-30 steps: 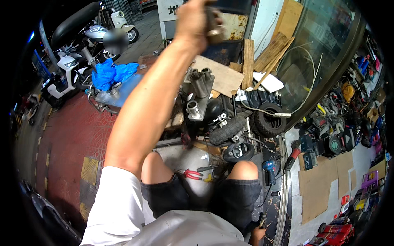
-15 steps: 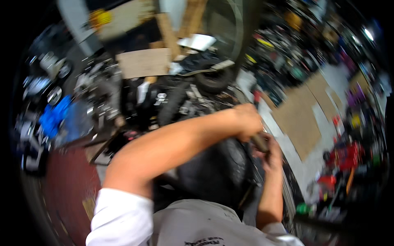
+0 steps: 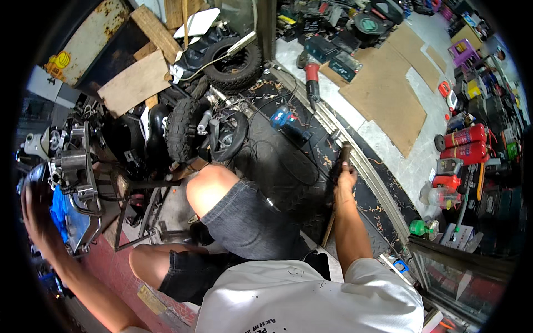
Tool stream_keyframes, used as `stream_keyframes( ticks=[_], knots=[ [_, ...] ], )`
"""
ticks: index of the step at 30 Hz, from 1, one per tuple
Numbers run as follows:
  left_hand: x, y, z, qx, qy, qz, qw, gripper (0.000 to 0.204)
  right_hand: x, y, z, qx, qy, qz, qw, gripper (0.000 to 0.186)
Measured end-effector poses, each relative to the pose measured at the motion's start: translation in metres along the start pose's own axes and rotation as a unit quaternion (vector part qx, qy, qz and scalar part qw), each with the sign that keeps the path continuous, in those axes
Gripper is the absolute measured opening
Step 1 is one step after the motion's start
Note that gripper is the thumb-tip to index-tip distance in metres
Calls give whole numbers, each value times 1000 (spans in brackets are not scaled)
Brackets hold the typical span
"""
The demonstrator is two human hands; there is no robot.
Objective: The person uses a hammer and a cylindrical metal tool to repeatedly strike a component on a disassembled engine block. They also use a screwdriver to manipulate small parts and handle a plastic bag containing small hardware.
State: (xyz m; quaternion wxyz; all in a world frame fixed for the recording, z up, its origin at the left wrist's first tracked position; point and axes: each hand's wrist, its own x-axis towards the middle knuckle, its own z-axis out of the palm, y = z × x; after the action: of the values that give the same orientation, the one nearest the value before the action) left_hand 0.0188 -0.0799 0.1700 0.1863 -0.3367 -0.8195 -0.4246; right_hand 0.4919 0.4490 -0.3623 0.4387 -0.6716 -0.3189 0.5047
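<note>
My right hand (image 3: 346,177) is closed around a brown handle (image 3: 346,152), held over the dark floor mat beside the metal door track. A small metal piece (image 3: 336,135) shows by its upper end; whether the two are joined I cannot tell. Below that hand a thin wooden stick (image 3: 328,227) slants down, partly hidden. Far to the left, my left hand (image 3: 38,208) is raised with its fingers stretched out, slightly blurred, and nothing shows in it. It is nearest to a silvery metal assembly (image 3: 75,161) and a blue plastic bag (image 3: 58,211).
A blue cordless drill (image 3: 283,118) and a red angle grinder (image 3: 312,80) lie ahead of my knees. Knobbly tyres (image 3: 233,64) and loose parts crowd the far left. Across the door track (image 3: 366,155) are cardboard sheets (image 3: 388,83), red cylinders (image 3: 465,144) and tool cases (image 3: 338,61).
My hands were together at the brown handle; now my left hand has swung far left and my right hand holds the handle alone. The view has turned, and my bent knees now show.
</note>
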Motion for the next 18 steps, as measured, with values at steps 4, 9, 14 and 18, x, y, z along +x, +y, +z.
stream_keyframes(
  ticks=[4,9,14,18],
  knots=[
    [-95,-99,-107,-275,332,-355,829,61,44,24,-26,-324,57,-150,932,48],
    [-315,-140,-168,-319,146,-513,784,26,19,0,-13,-544,75,-240,801,56],
    [-459,-128,-94,-322,408,-628,579,20,77,28,-25,-553,-26,-160,817,59],
    [-525,-130,-46,-281,339,-725,529,21,92,22,-28,-615,-58,-114,778,72]
  ],
)
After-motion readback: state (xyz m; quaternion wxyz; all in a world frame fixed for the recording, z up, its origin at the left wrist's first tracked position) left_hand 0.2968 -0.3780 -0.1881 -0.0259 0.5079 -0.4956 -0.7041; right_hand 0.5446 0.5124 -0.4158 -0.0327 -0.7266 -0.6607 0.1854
